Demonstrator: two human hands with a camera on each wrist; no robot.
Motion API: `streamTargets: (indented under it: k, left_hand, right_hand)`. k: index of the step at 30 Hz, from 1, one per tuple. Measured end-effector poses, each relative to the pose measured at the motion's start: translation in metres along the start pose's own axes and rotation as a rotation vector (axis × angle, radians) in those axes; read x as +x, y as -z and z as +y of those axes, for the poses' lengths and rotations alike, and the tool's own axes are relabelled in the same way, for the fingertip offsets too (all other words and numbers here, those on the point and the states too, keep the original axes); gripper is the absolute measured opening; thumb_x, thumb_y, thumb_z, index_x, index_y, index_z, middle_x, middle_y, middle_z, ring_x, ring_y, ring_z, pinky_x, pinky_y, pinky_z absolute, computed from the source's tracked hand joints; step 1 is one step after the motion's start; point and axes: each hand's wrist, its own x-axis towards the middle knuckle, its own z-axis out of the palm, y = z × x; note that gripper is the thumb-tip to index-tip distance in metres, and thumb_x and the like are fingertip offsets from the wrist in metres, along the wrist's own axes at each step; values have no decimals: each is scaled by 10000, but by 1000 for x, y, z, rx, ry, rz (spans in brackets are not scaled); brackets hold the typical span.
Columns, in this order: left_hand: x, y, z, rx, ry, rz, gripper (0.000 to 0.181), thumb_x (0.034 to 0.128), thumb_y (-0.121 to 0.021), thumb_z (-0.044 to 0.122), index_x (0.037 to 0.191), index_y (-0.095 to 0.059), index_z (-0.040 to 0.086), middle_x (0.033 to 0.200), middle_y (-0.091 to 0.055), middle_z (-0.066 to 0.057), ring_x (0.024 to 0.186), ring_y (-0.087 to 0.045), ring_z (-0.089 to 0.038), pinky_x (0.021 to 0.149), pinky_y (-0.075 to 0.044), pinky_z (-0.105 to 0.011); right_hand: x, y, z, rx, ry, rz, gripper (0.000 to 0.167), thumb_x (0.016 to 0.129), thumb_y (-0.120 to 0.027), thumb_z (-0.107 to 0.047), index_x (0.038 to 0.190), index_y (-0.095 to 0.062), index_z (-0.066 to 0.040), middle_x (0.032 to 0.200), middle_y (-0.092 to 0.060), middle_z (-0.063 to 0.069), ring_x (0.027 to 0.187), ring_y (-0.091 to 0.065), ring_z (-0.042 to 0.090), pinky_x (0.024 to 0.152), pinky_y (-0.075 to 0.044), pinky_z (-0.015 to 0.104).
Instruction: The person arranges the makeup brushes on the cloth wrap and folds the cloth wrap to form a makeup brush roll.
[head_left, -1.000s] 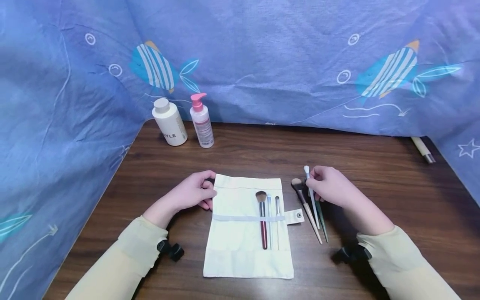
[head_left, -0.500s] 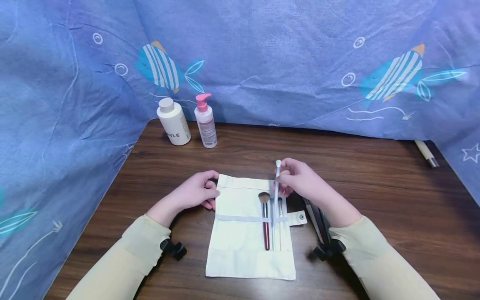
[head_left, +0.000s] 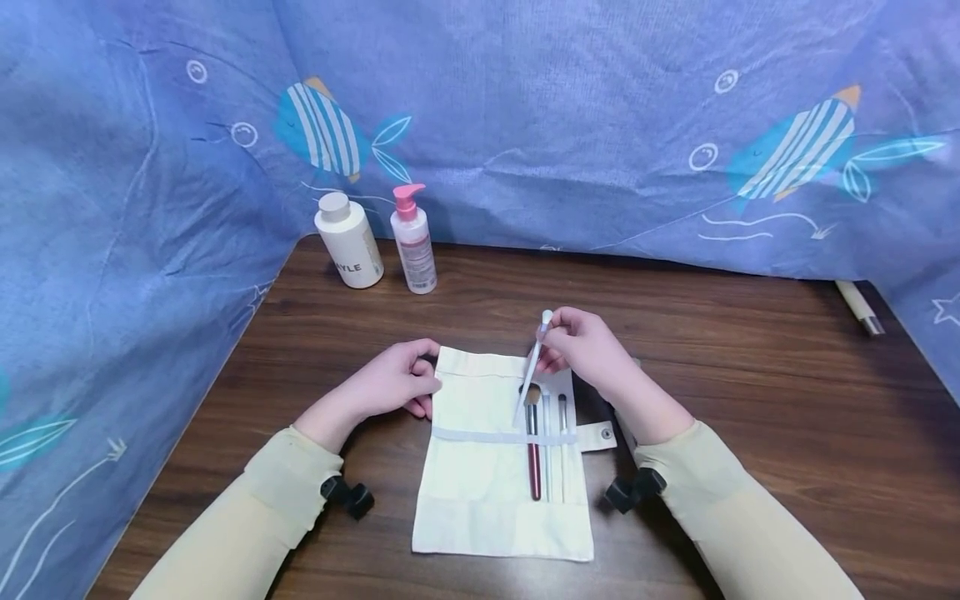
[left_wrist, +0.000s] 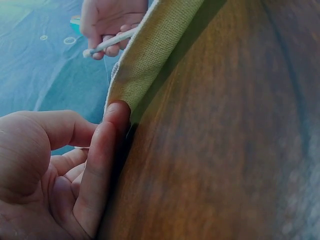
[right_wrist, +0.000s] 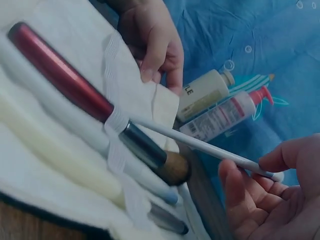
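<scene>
The cream cloth brush roll [head_left: 472,475] lies unfolded on the table. Under its elastic band sit a red-handled brush [head_left: 534,467] and two slim pale brushes [head_left: 563,467]. My left hand [head_left: 393,382] pinches the roll's upper left edge between thumb and fingers, also seen in the left wrist view. Above the roll's upper right part, my right hand [head_left: 588,346] pinches a thin white brush [head_left: 532,371] near its bristle end. That brush slants down to the left; in the right wrist view its far tip reaches the elastic beside the red handle [right_wrist: 65,75].
A white bottle [head_left: 350,242] and a pink pump bottle [head_left: 414,246] stand at the back left. More brushes lie right of the roll, mostly hidden under my right forearm. A pale cylindrical object [head_left: 859,307] lies at the far right, before the blue curtain [head_left: 570,133].
My right hand has lifted the white brush from the loose brushes and carried it left over the roll, its lower end now tilted left. My left hand keeps its hold on the edge.
</scene>
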Motion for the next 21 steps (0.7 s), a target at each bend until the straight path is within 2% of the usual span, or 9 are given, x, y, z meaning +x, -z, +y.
streamTargets:
  k: [3,8,13,15,18,21]
  left_hand:
    - [0,0,1,4,5,4,363,971,-608,16,1317,-498,-5,784,-676,-101,634,-717,-236,602,-621,-339]
    - [0,-1,-2,1,16,1,364,974,-614,19,1317,-495,-7,779,-680,-95,635,-720,-238,605,-623,-339]
    - [-1,-1,-2,0,14,4,363,972,-618,20,1314,-499,-4,776,-675,-98,638,-723,-245,604,-624,-345]
    - [-1,-1,0,1,10,7,364,972,-617,22,1317,-503,1,785,-678,-99,642,-723,-246,607,-625,-347]
    - [0,-1,1,5,8,8,364,972,-614,23,1319,-504,4,793,-681,-98,643,-721,-242,609,-625,-346]
    - [0,-1,1,3,9,4,362,973,-610,19,1318,-501,-2,790,-680,-96,641,-721,-238,608,-625,-344]
  right_hand:
    - [2,-1,4,-30,-4,9,169,1006,-576,-79,1109,-533,48,800,-691,111,664,-700,193,650,-621,321]
    - [2,-7,10,-94,-19,-62,221,980,-609,-57,1169,-526,23,742,-692,101,640,-698,213,583,-579,309]
    - [0,-11,12,-144,-26,-66,143,1010,-599,-146,1098,-604,-34,749,-678,114,621,-693,252,539,-526,309]
    - [-1,-11,12,-196,-16,-54,154,1022,-609,-192,1058,-664,-53,745,-667,101,624,-672,243,537,-502,309]
    - [-3,-13,12,-331,2,-45,173,1013,-647,-244,994,-745,-102,706,-630,50,620,-603,209,547,-461,307]
    - [-4,-15,12,-452,14,-51,162,993,-674,-265,935,-771,-150,704,-601,-3,642,-544,182,622,-457,356]
